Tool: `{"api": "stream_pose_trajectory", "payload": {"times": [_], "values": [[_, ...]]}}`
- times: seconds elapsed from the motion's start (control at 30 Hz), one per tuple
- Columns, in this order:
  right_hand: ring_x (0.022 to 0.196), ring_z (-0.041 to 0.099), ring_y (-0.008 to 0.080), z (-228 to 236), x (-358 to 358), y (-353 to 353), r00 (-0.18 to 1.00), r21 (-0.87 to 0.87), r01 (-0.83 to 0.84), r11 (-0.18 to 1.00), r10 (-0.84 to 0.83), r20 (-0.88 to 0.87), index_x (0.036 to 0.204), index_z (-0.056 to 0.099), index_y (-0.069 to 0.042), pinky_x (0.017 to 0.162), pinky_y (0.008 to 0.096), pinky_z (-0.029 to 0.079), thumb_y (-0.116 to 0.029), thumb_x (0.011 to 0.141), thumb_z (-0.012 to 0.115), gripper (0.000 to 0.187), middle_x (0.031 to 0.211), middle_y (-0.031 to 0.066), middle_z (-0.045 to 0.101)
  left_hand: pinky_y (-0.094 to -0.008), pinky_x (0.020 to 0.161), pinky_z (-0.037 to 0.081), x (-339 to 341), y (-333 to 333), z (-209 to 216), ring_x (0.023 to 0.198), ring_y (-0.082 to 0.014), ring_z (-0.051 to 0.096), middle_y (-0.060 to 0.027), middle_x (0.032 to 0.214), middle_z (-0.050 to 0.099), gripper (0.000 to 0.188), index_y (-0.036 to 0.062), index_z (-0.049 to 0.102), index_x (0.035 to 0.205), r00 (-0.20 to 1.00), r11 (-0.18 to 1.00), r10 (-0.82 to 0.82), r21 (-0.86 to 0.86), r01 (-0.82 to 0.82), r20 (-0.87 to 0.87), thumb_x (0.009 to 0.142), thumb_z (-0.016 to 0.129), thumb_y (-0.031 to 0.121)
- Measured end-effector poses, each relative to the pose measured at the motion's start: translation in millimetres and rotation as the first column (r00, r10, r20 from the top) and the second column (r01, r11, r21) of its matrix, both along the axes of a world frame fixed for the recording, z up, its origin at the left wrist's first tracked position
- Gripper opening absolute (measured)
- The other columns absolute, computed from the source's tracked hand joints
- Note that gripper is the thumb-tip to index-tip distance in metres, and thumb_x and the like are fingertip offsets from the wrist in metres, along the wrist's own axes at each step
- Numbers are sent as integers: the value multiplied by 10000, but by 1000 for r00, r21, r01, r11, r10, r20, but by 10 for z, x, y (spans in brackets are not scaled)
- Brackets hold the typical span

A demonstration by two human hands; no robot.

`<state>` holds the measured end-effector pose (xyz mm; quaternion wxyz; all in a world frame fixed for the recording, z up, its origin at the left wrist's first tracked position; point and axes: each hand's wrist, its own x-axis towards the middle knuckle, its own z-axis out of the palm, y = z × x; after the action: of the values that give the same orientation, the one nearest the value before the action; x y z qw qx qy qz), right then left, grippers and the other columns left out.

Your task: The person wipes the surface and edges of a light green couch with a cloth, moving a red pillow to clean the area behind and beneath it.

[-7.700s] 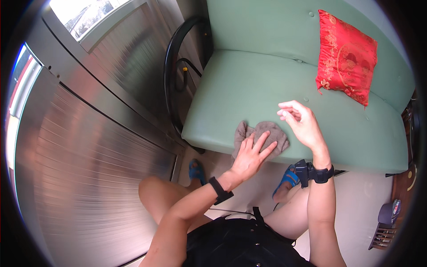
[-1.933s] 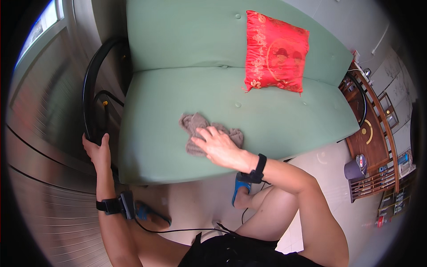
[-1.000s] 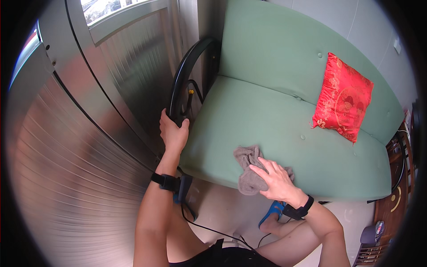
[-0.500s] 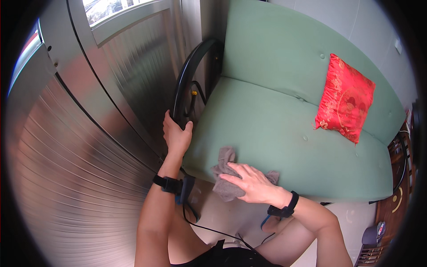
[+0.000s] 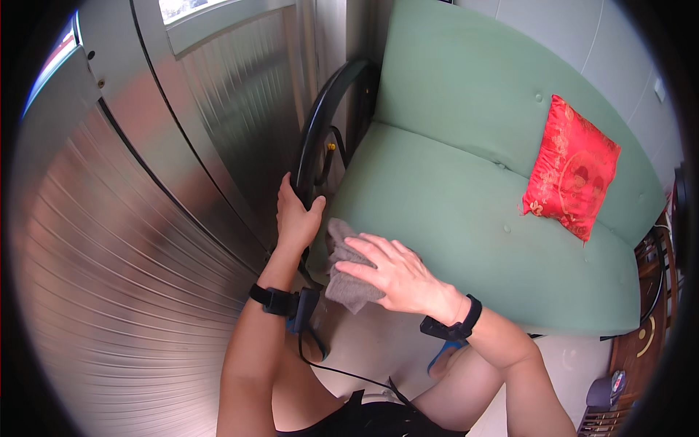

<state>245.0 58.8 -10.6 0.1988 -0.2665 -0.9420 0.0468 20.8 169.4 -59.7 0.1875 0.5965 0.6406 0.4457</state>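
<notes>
Left of the middle of the frame, a grey-brown cloth point(image 5: 353, 285) lies bunched at the front left corner of a green sofa point(image 5: 451, 200), its lower tip hanging past the seat's edge. The right hand point(image 5: 409, 278) rests on it from the right, palm down, with its fingers stretched and slightly parted over the folds. Their undersides are hidden, so I cannot tell whether they pinch the fabric or only press on it. Just to the left, the left hand point(image 5: 297, 224) grips the lower part of the sofa's curved black armrest point(image 5: 318, 124), its fingers closed around the far side and its thumb on the near side.

Each wrist wears a black strap with a small dark box, and a black cable point(image 5: 353, 375) runs from the left one toward the bottom middle of the frame. Along the lower edge are the person's bare legs and dark clothing point(image 5: 375, 421); a blue slipper point(image 5: 443, 357) shows below the right wrist.

At the right of the frame, a shiny red cushion point(image 5: 573, 169) with gold patterns leans against the sofa's backrest, well apart from both hands. A ribbed metal door point(image 5: 156, 269) fills the left side, a bright window pane above it. In the lower right corner, a purple-grey container point(image 5: 601, 392) stands near dark brown wooden furniture point(image 5: 641, 353).
</notes>
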Motion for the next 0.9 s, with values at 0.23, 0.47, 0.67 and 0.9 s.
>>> {"api": "stream_pose_trajectory", "payload": {"times": [0.23, 0.47, 0.67, 0.9], "values": [[1420, 212, 510, -78, 105, -48, 929, -302, 338, 891, -264, 259, 1546, 229, -177, 1041, 698, 346, -284, 679, 857, 1076, 1585, 222, 143, -399, 1104, 341, 52, -40, 46, 1329, -374, 424, -265, 1434, 407, 836, -41, 273, 1470, 1000, 999, -2, 42, 2, 22, 814, 719, 223], [1394, 301, 479, -350, -43, 5, 931, -151, 281, 948, -231, 284, 1545, 218, -144, 1002, 617, 418, -252, 663, 866, 1100, 1577, 243, 163, -419, 1097, 351, 132, -95, 119, 1330, -390, 422, -261, 1450, 395, 851, -8, 265, 1483, 999, 999, 43, -11, -43, 0, 817, 713, 272], [1360, 354, 463, -371, -167, 56, 903, -143, 351, 925, -294, 315, 1527, 249, -107, 1008, 587, 427, -212, 646, 862, 1078, 1531, 286, 243, -484, 1067, 359, 159, -102, 129, 1294, -411, 436, -224, 1454, 387, 856, 61, 202, 1502, 995, 996, 81, -41, -83, -49, 836, 686, 292], [1182, 500, 367, -360, -151, 59, 931, -87, 283, 955, -251, 265, 1453, 393, -70, 955, 463, 462, -170, 600, 837, 966, 1328, 210, 472, -487, 1059, 367, 169, -41, 70, 1293, -423, 432, -249, 1427, 413, 832, 24, 245, 1485, 988, 993, 108, 62, -101, -109, 826, 691, 270]]}}
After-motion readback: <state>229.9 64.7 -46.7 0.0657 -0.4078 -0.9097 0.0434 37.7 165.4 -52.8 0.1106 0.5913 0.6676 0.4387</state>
